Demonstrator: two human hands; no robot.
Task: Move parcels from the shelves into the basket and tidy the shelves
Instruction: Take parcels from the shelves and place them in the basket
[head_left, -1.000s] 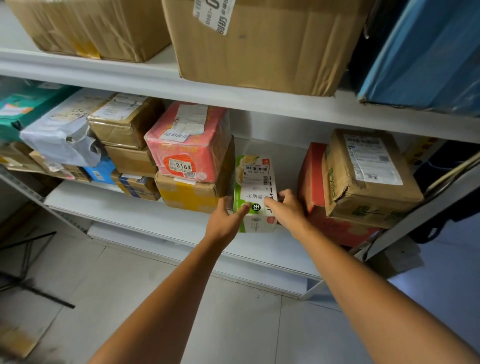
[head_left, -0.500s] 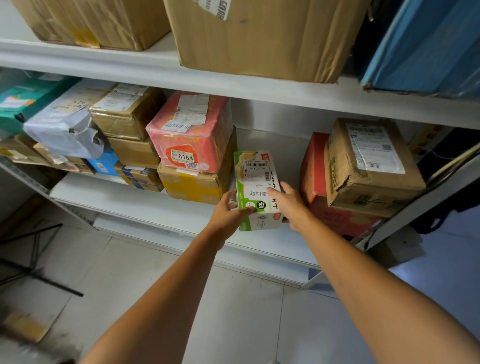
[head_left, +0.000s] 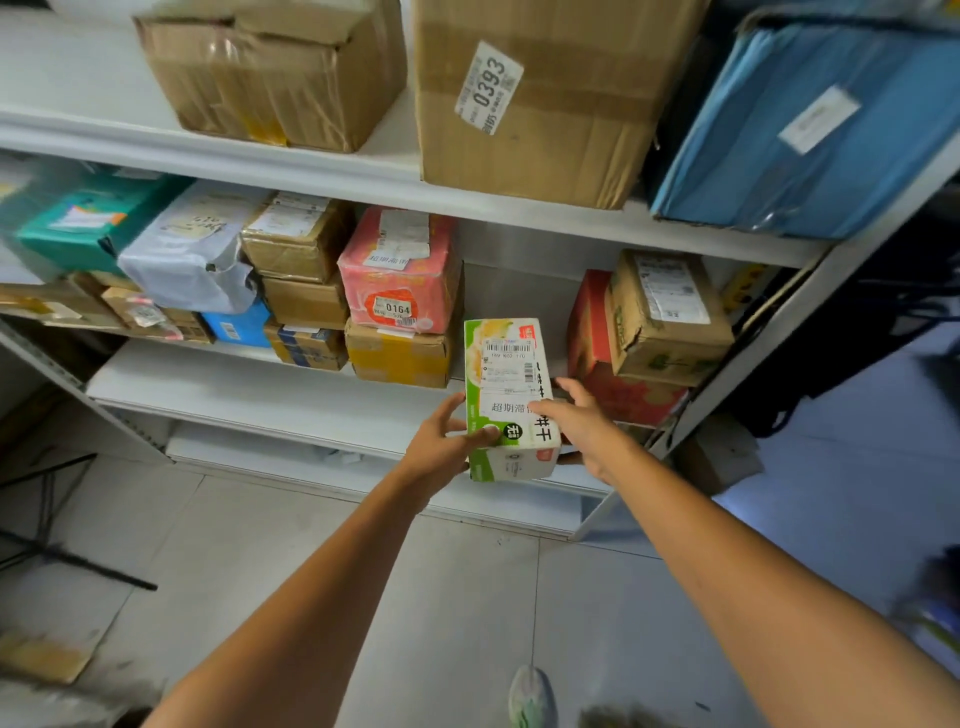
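Fingers (head_left: 480, 435) of my left hand (head_left: 439, 449) and right hand (head_left: 584, 428) grip the green-and-white carton (head_left: 506, 358), centre frame, by its lower sides; I judge it light, stiff, glossy.

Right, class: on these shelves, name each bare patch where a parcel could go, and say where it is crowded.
Free: the front strip of the lower shelf, before the pink parcel and its neighbours; the gap between the yellow box and the red box, behind the green-and-white box held by the left hand and right hand. Crowded: the back, from the pink parcel leftward.
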